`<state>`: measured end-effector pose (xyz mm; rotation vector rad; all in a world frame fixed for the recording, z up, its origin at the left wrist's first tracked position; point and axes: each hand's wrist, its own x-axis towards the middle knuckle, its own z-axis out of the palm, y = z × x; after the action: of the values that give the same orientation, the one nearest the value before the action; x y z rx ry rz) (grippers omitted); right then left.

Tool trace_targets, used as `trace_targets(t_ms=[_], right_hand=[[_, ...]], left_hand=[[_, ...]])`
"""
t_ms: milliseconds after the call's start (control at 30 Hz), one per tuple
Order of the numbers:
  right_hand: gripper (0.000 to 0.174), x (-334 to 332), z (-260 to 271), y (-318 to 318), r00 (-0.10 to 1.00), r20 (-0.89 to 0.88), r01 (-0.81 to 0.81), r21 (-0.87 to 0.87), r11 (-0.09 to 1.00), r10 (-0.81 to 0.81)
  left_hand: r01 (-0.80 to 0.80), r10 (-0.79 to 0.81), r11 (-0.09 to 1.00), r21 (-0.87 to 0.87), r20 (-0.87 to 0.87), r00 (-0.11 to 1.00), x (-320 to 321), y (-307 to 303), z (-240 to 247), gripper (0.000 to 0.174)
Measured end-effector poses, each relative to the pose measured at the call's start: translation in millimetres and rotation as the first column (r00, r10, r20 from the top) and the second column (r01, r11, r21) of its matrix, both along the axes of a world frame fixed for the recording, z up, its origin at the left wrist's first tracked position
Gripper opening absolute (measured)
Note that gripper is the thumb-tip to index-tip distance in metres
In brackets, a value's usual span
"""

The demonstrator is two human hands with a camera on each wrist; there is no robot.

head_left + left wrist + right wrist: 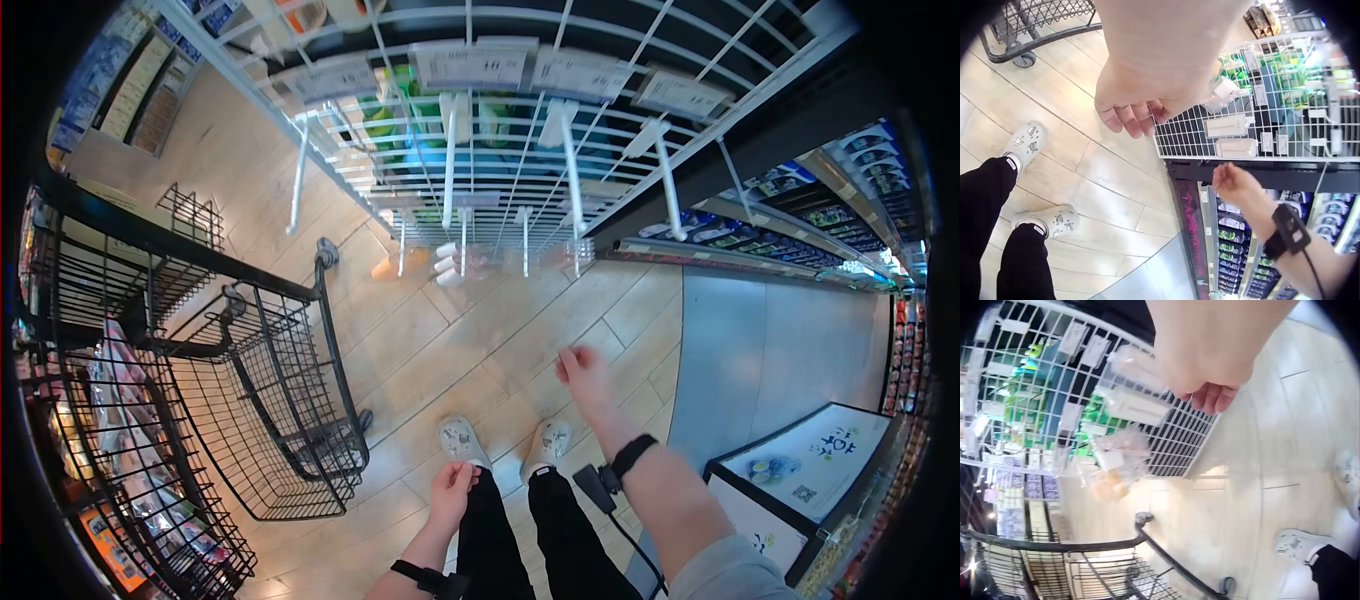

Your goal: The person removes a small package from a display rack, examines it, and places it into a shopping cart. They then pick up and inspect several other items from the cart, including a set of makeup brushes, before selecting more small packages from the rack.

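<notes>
My left hand (455,492) hangs in front of my legs with loosely curled fingers and nothing in it. The right hand (584,378), slightly blurred, is held farther forward over the floor, its fingers also loosely bent and holding nothing. Ahead stands a white wire rack (505,185) with hooks and price tags. In the right wrist view, white packages (1138,406) hang on the rack beside the right hand, with a clear bag of orange items (1110,484) lower down. Several green packs (1019,394) show through the wire grid.
A black shopping cart (262,400) stands to the left, with plastic-wrapped goods (140,440) in a basket at its near side. Shelves of bottles (800,205) run along the right. A white printed box (805,460) sits at lower right. My feet wear light clogs (460,440) on the tiled floor.
</notes>
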<state>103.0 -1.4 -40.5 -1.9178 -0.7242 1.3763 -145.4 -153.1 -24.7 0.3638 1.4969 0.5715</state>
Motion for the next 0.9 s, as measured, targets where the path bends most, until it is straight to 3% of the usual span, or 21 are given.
trace_targets(t_ms=[67,133,200,267,400,433,500,533,567,600,633,667,700,800,833,900], right_hand=[[0.025,28.3,-29.4,-54.1,0.993,0.105,0.058,-0.049,0.997,-0.052],[0.026,70.4,-51.7,-109.1,0.98,0.19,0.082,-0.161,0.983,-0.05],[0.032,99.7,-21.4,-140.3,0.975,0.191,0.159,-0.238,0.958,-0.114],[0.036,141.4,-14.1,-173.1,0.955,0.296,0.123,-0.408,0.905,0.004],[0.032,196.0,42.4,-210.3,0.853,0.414,-0.081,-0.498,0.863,0.319],[0.032,206.3,47.8,-222.0,0.855,0.412,-0.083,-0.492,0.866,0.316],[0.027,228.2,53.4,-252.2,0.717,0.562,-0.26,-0.333,0.906,0.412],[0.027,237.9,52.7,-267.8,0.719,0.564,-0.256,-0.328,0.909,0.406],[0.027,248.1,44.0,-283.5,0.641,0.661,-0.272,-0.278,0.921,0.389],[0.027,249.7,50.0,-289.1,0.556,0.748,-0.294,-0.231,0.928,0.362],[0.027,257.9,57.5,-289.8,0.557,0.75,-0.292,-0.224,0.93,0.356],[0.028,261.4,82.9,-278.5,0.703,0.528,-0.226,-0.468,0.854,0.476],[0.029,263.0,107.5,-266.9,0.824,0.263,-0.211,-0.681,0.701,0.503],[0.033,275.1,143.0,-262.5,0.835,0.24,-0.178,-0.734,0.656,0.496],[0.033,283.8,144.2,-274.3,0.834,0.239,-0.182,-0.732,0.657,0.498],[0.03,314.3,124.4,-305.8,0.631,0.549,-0.4,-0.374,0.836,0.548]], left_hand=[[0.013,-0.014,1.0,-0.021,-0.04,0.999,-3.7,-1.5,15.2,0.015],[-0.108,0.108,0.991,-0.082,-0.01,0.994,-6.5,-1.5,30.1,0.019],[-0.176,0.175,0.979,-0.104,-0.023,0.984,-10.1,-2.7,46.4,0.023],[-0.275,0.274,0.95,-0.146,-0.026,0.961,-18.0,-11.6,59.5,0.03],[-0.339,0.334,0.927,-0.159,-0.058,0.941,-41.0,-38.4,78.6,0.031],[-0.361,0.347,0.916,-0.177,-0.106,0.932,-49.1,-49.0,79.5,0.025],[-0.38,0.355,0.905,-0.19,-0.152,0.922,-57.9,-68.8,93.7,0.021],[-0.434,0.391,0.891,-0.134,-0.26,0.883,-60.1,-78.5,105.5,0.02],[-0.481,0.427,0.874,-0.071,-0.362,0.829,-62.5,-87.7,117.4,0.03],[-0.477,0.425,0.876,-0.068,-0.36,0.831,-68.3,-99.7,127.8,0.03],[-0.552,0.482,0.83,-0.082,-0.394,0.783,-75.5,-111.5,137.0,0.039],[-0.623,0.533,0.777,-0.094,-0.429,0.729,-84.6,-126.1,144.6,0.049],[-0.623,0.536,0.777,-0.087,-0.427,0.728,-96.3,-142.3,150.8,0.049],[-0.582,0.471,0.795,-0.169,-0.433,0.769,-129.2,-202.8,169.7,0.045],[-0.506,0.403,0.844,-0.177,-0.414,0.816,-136.1,-226.9,182.5,0.045],[-0.435,0.341,0.883,-0.175,-0.399,0.851,-134.0,-253.0,214.5,0.048]])
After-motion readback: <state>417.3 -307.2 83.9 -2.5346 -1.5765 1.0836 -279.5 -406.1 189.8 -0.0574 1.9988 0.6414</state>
